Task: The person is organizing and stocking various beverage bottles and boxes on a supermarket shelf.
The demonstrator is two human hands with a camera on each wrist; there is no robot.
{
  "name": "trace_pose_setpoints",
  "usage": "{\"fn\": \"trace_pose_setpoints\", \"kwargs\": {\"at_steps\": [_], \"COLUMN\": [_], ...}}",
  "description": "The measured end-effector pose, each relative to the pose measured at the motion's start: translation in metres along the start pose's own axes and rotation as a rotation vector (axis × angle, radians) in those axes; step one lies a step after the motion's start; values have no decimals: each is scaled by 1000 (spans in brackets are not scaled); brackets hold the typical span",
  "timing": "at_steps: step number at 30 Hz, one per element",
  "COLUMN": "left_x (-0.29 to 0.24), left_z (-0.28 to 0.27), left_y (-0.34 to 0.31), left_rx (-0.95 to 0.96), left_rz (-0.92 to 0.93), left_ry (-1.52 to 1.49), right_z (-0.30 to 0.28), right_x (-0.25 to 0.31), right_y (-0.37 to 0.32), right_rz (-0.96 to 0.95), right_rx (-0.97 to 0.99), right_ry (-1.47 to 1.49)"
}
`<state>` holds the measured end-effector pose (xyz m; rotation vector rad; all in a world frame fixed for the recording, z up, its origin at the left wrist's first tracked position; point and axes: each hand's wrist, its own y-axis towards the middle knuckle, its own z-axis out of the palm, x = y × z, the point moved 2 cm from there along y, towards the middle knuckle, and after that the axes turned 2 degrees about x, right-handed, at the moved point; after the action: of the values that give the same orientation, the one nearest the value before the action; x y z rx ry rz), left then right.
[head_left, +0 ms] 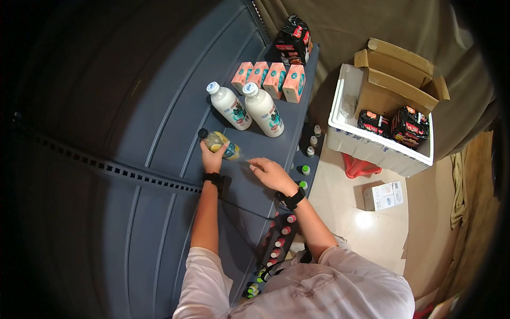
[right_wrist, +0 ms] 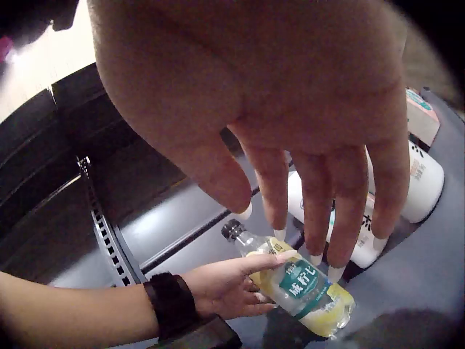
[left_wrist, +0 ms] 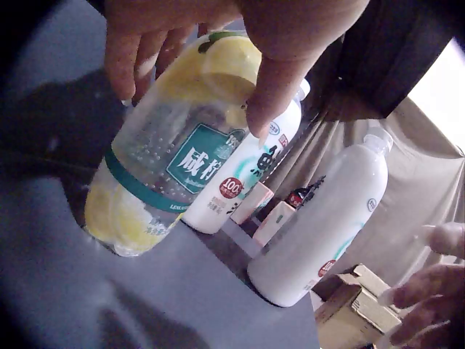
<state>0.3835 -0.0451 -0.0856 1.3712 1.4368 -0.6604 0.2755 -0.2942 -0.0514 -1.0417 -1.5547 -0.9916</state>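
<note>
Left hand (head_left: 213,158) grips lemon bottle (head_left: 231,150) (white bottles (head_left: 264,113) at one o'clock). Right hand (head_left: 273,174), spread, hangs at four o'clock.

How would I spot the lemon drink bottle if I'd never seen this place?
On the blue-grey shelf, find the two white bottles. Just nearer the person, in their left hand, is a clear bottle with a black cap. Unlike its opaque white neighbours, it is see-through, with yellow lemon pictures and a teal label.
</note>
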Motion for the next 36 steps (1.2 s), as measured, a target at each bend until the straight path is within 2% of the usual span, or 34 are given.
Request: {"fn": "trace_pose_setpoints", "kwargs": {"at_steps": [3, 6, 9, 11, 13, 14, 17, 21, 22, 25, 30, 34, 36], "left_x": [-34, -25, -36, -58, -44, -43, -66, -92, -95, -109, -124, -153, -160], "left_z": [-1, -2, -2, -3, -4, -5, -19, -48, -58, -96, -158, -205, -221], "left_y": [-17, -29, -57, -81, -103, -117, -160, -219, -232, -272, -347, -420, -457], "left_rx": [12, 77, 60, 118, 143, 133, 56, -109, -159, -252, -508, -680, -754], "left_rz": [-26, 38, -5, -52, -7, -30, -83, -54, -45, -93, -160, -224, -276], "left_ry": [72, 0, 29, 160, 122, 85, 126, 164, 129, 80, 203, 318, 277], "right_z": [6, 18, 35, 46, 56, 58, 56, 72, 80, 114, 182, 243, 268], "right_x": [-2, -3, -7, -10, -3, 0, 28, 47, 56, 85, 143, 162, 171], "right_y": [3, 7, 12, 13, 13, 11, 0, -15, -20, -38, -89, -134, -163], "right_rz": [8, -15, -137, -198, -274, -225, -145, -190, -142, -262, -347, -487, -504], "right_rx": [14, -18, -39, -68, -106, -32, 189, 448, 517, 611, 799, 960, 1017], "right_ry": [-73, -57, -127, -167, -219, -113, -189, -153, -148, -171, -188, -158, -213]}}
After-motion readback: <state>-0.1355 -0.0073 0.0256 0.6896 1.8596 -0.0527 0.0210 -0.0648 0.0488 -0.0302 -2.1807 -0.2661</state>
